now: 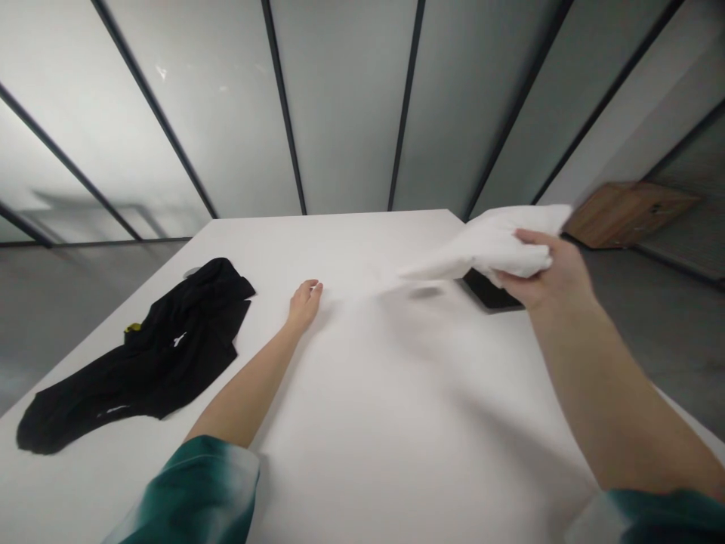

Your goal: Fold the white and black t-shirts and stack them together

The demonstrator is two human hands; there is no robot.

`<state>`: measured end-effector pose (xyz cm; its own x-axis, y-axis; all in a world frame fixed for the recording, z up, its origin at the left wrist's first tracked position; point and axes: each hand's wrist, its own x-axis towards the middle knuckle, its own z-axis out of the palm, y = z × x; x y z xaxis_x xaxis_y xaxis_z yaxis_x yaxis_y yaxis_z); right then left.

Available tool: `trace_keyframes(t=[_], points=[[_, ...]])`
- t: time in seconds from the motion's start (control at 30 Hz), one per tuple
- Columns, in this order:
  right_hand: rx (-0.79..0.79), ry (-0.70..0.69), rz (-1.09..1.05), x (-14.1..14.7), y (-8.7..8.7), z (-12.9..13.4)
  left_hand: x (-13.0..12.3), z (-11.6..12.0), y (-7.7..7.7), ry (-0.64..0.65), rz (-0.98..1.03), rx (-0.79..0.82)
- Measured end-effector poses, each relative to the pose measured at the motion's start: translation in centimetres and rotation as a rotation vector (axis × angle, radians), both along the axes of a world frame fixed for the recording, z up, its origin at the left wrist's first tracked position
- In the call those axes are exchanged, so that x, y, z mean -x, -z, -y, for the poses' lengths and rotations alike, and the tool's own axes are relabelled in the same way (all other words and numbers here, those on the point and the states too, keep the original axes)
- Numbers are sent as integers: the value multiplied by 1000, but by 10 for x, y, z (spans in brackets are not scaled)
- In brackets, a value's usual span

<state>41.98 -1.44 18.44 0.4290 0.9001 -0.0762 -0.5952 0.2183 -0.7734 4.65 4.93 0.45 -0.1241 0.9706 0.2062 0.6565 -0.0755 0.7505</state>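
Folded white cloth (481,240), perhaps a garment, hangs in the air over the right part of the table. My right hand (547,272) grips its right end between thumb and fingers, and its left end tapers to a thin edge. Empty and loosely relaxed, my left hand (306,304) is at the middle of the table, fingers slightly bent. Whether it touches the tabletop I cannot tell. Left of it lies a black garment (152,363) with small white marks, loosely spread out. A flat black object (490,295) is partly hidden beneath the white cloth and my right hand.
The white table (362,423) stretches away toward frosted glass panels (348,106) with dark frames. A small yellow thing (132,329) pokes out by the black garment's left edge. On the floor at the far right stands a wooden cabinet (628,214).
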Motion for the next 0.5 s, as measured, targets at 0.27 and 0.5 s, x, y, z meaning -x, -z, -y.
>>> trace_keyframes(t=[0.27,0.5], points=[[-129,260,120,-69,-62,-66,1,0,2,11,-44,-7],[-361,333,-53,-97,-23,-64,1,0,4,12,-86,-21]])
